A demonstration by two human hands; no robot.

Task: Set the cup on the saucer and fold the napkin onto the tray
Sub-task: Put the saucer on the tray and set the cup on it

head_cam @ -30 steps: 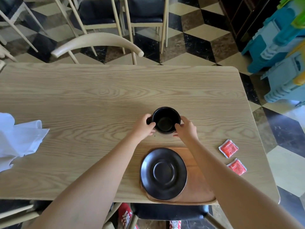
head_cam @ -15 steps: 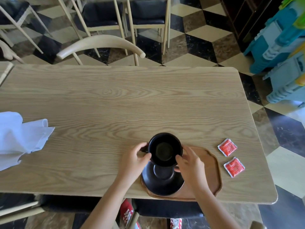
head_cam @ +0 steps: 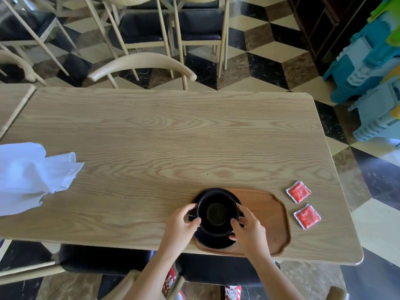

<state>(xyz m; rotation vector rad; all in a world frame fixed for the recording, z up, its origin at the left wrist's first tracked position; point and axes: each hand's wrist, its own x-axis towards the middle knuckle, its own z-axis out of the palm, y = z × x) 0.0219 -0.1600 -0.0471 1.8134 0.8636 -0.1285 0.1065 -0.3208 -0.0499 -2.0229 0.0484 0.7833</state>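
Note:
A black cup (head_cam: 218, 212) stands over the middle of the black saucer (head_cam: 213, 241), which lies on the left part of the brown wooden tray (head_cam: 268, 215) near the table's front edge. My left hand (head_cam: 180, 227) grips the cup's left side and my right hand (head_cam: 249, 231) grips its right side. I cannot tell whether the cup's base touches the saucer. A crumpled white napkin (head_cam: 30, 176) lies far to the left on the table, apart from the tray.
Two red sachets (head_cam: 298, 191) (head_cam: 307, 216) lie on the wooden table (head_cam: 173, 144) just right of the tray. Pale wooden chairs (head_cam: 142, 63) stand behind the table. Stacked blue plastic stools (head_cam: 372, 61) stand at the right.
Both hands carried the cup from the table beyond the tray toward me and down over the saucer. The cup now sits centred over it.

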